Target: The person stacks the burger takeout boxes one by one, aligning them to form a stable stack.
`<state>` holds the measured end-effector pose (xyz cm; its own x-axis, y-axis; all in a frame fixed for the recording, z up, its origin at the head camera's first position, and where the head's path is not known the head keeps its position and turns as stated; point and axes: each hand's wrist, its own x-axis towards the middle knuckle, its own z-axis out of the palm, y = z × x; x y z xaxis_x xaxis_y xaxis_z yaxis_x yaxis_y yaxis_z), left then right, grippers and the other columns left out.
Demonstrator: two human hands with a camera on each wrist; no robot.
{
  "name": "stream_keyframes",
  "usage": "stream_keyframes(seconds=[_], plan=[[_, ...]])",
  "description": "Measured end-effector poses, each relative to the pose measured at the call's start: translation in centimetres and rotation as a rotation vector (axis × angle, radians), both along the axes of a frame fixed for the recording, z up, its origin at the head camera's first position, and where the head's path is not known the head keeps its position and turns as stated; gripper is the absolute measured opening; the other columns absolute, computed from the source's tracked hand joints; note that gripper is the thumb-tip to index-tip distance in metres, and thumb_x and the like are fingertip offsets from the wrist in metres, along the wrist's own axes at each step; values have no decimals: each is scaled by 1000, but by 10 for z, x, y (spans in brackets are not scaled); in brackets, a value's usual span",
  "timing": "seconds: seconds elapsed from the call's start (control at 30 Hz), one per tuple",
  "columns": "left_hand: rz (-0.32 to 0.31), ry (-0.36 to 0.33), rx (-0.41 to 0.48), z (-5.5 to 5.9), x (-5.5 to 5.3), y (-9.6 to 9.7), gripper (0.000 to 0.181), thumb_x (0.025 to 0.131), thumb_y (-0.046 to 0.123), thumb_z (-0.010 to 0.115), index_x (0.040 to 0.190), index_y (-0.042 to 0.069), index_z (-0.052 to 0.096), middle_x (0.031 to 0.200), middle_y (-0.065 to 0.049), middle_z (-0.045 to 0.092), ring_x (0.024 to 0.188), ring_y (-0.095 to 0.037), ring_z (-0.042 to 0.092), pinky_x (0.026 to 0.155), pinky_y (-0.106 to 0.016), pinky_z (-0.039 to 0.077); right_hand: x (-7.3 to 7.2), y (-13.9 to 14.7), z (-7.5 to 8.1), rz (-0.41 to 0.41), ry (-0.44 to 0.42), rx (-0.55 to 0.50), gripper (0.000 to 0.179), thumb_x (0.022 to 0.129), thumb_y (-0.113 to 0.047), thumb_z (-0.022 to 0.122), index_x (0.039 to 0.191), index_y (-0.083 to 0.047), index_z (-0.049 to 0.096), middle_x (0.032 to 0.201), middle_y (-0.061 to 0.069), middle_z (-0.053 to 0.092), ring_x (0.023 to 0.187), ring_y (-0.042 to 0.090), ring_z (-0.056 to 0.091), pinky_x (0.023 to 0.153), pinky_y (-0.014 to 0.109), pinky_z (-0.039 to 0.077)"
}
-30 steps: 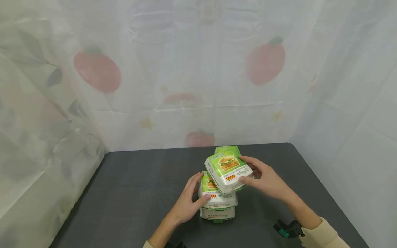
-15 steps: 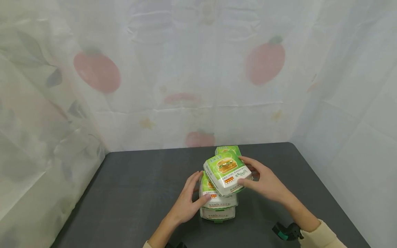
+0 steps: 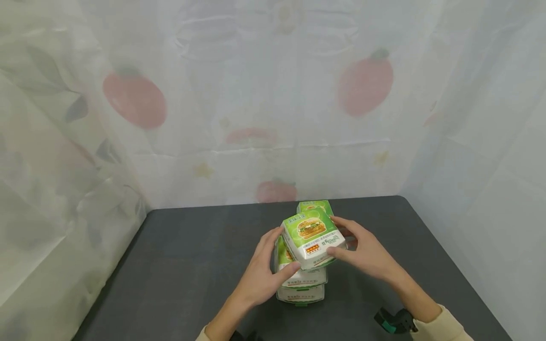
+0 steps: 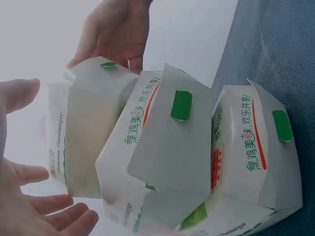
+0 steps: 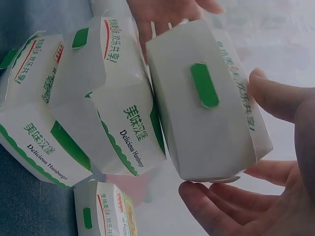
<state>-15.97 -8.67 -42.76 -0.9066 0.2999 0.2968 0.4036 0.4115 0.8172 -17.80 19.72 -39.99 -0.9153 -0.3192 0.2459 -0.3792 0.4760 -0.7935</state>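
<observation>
In the head view my right hand (image 3: 367, 248) grips a green and white hamburger box (image 3: 313, 237) between thumb and fingers, tilted above a stack. The left hand (image 3: 262, 272) is spread beside this box's left side, fingertips at its edge; whether they touch it I cannot tell. In the left wrist view the left thumb (image 4: 19, 93) stands apart from the held box (image 4: 88, 137). Below it, a second hamburger box (image 3: 313, 278) lies on a third hamburger box (image 3: 300, 294). The right wrist view shows the held box (image 5: 206, 103) leaning against the stacked second box (image 5: 106, 93).
Behind the stack, another hamburger box (image 3: 315, 206) is partly hidden; the right wrist view shows this rear box (image 5: 106, 211) standing apart. The boxes are on a dark table (image 3: 196, 265). Pale printed curtains (image 3: 204, 118) hang behind it and along both sides.
My left hand has risen from the second box's side to the held box's left side. The right hand has lowered the held box slightly and shifted it a little left.
</observation>
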Motion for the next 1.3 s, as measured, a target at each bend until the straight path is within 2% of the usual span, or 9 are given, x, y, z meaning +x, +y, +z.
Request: stream_keyframes(seconds=[0.27,0.47,0.73,0.97,1.1,1.3], plan=[[-36,-22,29,2,-6,0,86,91,47,74,161,27,29,165,4,24,145,-19,33,113,-53,36,7,-5,-1,1,20,-37,73,92,-25,79,152,-4,45,137,11,56,117,29,60,89,34,55],[-71,-14,70,4,-13,-3,88,92,42,74,163,23,24,165,2,23,139,-21,41,110,-57,36,11,-15,-4,9,36,-123,70,92,-21,79,151,-3,45,137,11,54,118,31,58,89,32,56],[-109,-9,89,1,-17,-12,88,95,36,73,164,22,21,165,0,22,135,-22,46,105,-61,40,18,-28,-11,2,64,-199,65,92,-18,78,149,-6,48,138,11,51,116,25,55,85,31,57],[-138,-25,90,-4,-19,-17,86,97,30,70,164,22,18,167,-3,18,137,-23,44,107,-60,37,22,-33,-16,-11,63,-209,67,91,-20,80,149,-10,49,136,8,51,115,23,54,83,33,58],[-153,-11,92,-6,-20,-18,85,97,29,69,164,23,17,168,-7,16,137,-22,43,109,-59,36,22,-33,-16,-6,60,-214,68,91,-19,80,149,-9,48,137,10,50,115,26,54,84,32,58],[-143,-5,110,-9,-18,-17,89,96,31,70,165,17,15,169,-7,14,136,-23,44,109,-61,35,23,-27,-13,9,74,-211,65,93,-15,76,150,-3,46,139,16,49,116,30,56,85,32,57]])
